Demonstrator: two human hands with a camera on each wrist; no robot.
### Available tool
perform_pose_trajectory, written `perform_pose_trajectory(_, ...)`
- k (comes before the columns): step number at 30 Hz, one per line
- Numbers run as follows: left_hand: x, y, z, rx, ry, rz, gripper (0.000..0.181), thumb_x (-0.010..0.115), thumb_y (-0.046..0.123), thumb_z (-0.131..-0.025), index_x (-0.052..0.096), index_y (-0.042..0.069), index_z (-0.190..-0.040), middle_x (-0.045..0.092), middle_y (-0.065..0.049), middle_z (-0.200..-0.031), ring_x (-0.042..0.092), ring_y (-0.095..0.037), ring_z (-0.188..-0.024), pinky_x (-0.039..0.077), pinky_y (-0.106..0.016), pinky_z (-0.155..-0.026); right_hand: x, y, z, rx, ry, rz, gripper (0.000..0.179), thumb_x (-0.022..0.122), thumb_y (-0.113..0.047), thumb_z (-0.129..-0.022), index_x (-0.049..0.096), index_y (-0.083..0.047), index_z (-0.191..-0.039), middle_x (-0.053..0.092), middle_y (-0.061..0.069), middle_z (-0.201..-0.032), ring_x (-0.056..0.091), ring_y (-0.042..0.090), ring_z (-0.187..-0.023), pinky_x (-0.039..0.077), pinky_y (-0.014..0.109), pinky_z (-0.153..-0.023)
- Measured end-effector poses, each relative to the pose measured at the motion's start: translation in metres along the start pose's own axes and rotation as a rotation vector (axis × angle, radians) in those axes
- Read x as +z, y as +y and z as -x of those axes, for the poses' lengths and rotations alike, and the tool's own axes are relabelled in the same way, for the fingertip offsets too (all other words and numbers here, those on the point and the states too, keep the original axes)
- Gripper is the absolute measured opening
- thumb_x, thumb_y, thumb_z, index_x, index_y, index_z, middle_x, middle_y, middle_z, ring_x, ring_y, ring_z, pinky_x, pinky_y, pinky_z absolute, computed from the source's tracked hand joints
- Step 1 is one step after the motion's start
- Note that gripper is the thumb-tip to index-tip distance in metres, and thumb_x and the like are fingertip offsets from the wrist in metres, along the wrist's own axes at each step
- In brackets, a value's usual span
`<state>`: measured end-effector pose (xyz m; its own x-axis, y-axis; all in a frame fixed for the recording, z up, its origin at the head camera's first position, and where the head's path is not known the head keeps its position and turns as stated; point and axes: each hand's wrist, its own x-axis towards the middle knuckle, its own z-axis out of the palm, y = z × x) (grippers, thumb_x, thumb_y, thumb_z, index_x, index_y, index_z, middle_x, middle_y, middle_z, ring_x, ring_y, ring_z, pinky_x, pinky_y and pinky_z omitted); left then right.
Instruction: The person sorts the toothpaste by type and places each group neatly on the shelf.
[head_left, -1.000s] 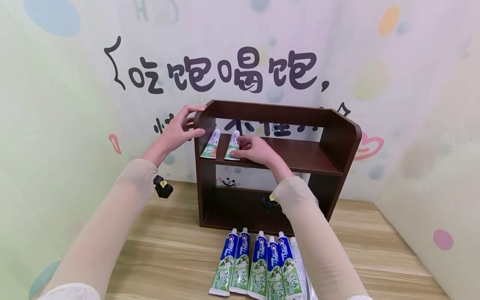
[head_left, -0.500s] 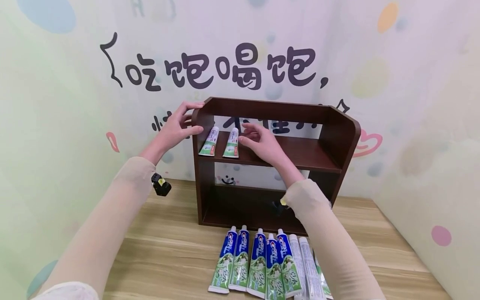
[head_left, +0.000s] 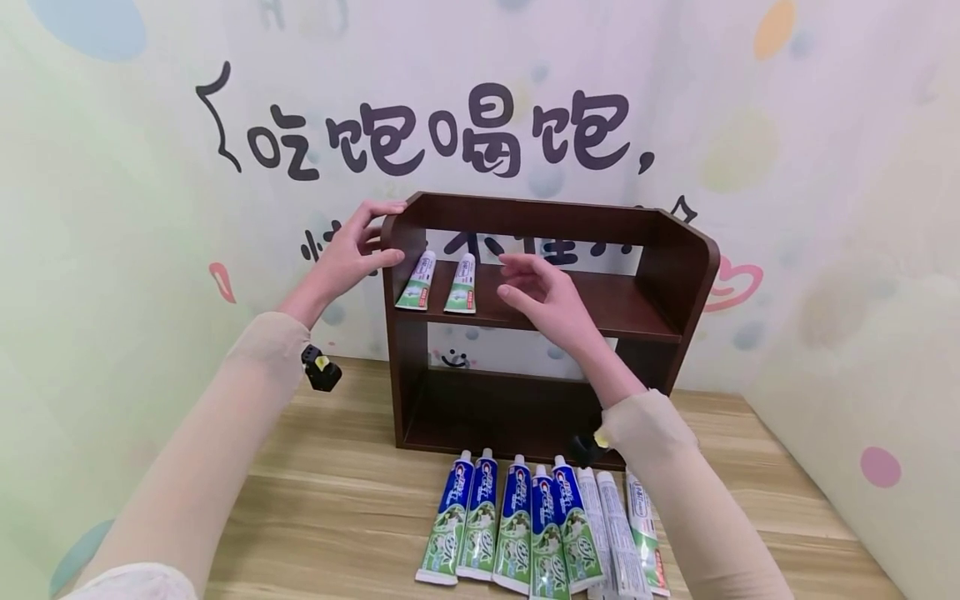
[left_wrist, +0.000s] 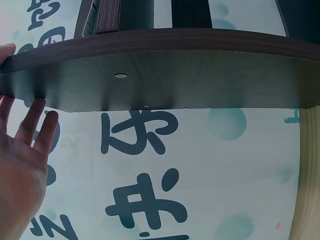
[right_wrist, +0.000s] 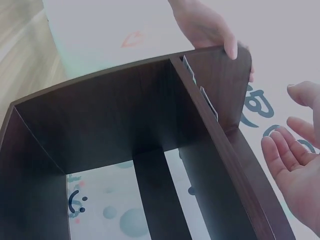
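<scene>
A dark brown two-tier wooden shelf (head_left: pixel 555 327) stands on the table. My left hand (head_left: pixel 347 254) holds the upper corner of its left side panel; in the left wrist view the thumb and the fingers (left_wrist: pixel 34 120) lie on opposite faces of that panel. Two white-and-green toothpaste tubes (head_left: pixel 417 282) lie side by side on the upper tier, at its left end, caps toward the back. To the right of the second tube (head_left: pixel 461 285), my right hand (head_left: pixel 551 300) hovers before the upper tier with relaxed fingers and holds nothing.
In front of the shelf lies a row of several blue-and-green toothpaste tubes (head_left: pixel 513 525). Right of them are silvery-white tubes (head_left: pixel 622 537) and a white-and-green tube (head_left: pixel 645 529), partly behind my right sleeve. A printed wall sheet (head_left: pixel 795 200) hangs behind the wooden table (head_left: pixel 330 500).
My right hand has let go of the second tube on the upper tier and drawn away to the right. The left hand stays on the shelf's side panel.
</scene>
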<state>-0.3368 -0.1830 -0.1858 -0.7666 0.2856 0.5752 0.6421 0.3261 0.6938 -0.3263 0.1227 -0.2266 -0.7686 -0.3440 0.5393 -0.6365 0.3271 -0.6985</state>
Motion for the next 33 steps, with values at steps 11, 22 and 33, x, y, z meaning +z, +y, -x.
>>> perform_pose_trajectory(11, -0.001, -0.002, 0.002, -0.008, 0.009, -0.002, 0.059, 0.064, 0.008, -0.091, 0.037, 0.006, -0.143, 0.036, -0.007, -0.158, 0.043, -0.037, -0.14, 0.04, -0.053, -0.112, 0.0, 0.005, 0.037, -0.055, -0.025, -0.057, 0.045, 0.066, -0.017, -0.094, 0.054, -0.011, -0.138, 0.058, 0.02, -0.128, 0.059, 0.022, -0.11, 0.05, 0.013, -0.091)
perform_pose_trajectory(22, 0.001, -0.001, 0.002, 0.006, 0.008, 0.016, 0.057, 0.063, 0.005, -0.091, 0.038, 0.003, -0.142, 0.035, -0.01, -0.158, 0.041, -0.042, -0.14, 0.038, -0.056, -0.113, 0.0, 0.022, 0.079, -0.046, -0.001, -0.026, 0.045, 0.066, -0.017, -0.094, 0.054, -0.016, -0.137, 0.061, 0.012, -0.127, 0.059, 0.02, -0.111, 0.053, 0.016, -0.09)
perform_pose_trajectory(33, 0.0, 0.001, 0.002, -0.004, 0.003, 0.004, 0.057, 0.063, 0.006, -0.091, 0.038, 0.006, -0.143, 0.035, -0.008, -0.158, 0.043, -0.038, -0.139, 0.04, -0.055, -0.112, -0.01, 0.052, 0.132, -0.014, 0.043, -0.038, 0.043, 0.066, -0.009, -0.093, 0.057, -0.013, -0.135, 0.062, 0.004, -0.122, 0.06, 0.015, -0.109, 0.053, 0.015, -0.088)
